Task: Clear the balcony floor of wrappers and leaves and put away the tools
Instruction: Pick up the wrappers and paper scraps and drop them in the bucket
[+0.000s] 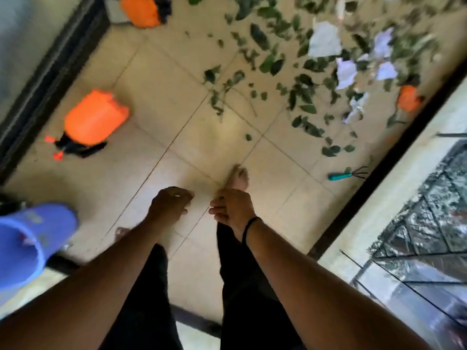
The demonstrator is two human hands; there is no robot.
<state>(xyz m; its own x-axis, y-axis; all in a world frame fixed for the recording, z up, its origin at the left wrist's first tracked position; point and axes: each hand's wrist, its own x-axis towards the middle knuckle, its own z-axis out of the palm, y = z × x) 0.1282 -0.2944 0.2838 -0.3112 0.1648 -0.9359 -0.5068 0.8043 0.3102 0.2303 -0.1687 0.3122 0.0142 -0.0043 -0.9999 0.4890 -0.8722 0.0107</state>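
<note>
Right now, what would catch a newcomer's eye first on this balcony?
Green leaves and white paper scraps litter the tiled floor at upper right. Bright orange objects stand out: one at left, one at top. A blue bucket sits lower left; a teal-handled hand rake lies at right.

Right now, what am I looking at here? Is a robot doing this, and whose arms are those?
No robot: a person wears a camera on the head, looking down, so you see their own arms and bare feet. The left hand and right hand hang loosely and seem to hold nothing. On the tiled floor lie scattered green leaves and white paper wrappers. A small teal-handled hand rake lies near the right edge, orange bags on the left, and a blue bucket beside the person.
</note>
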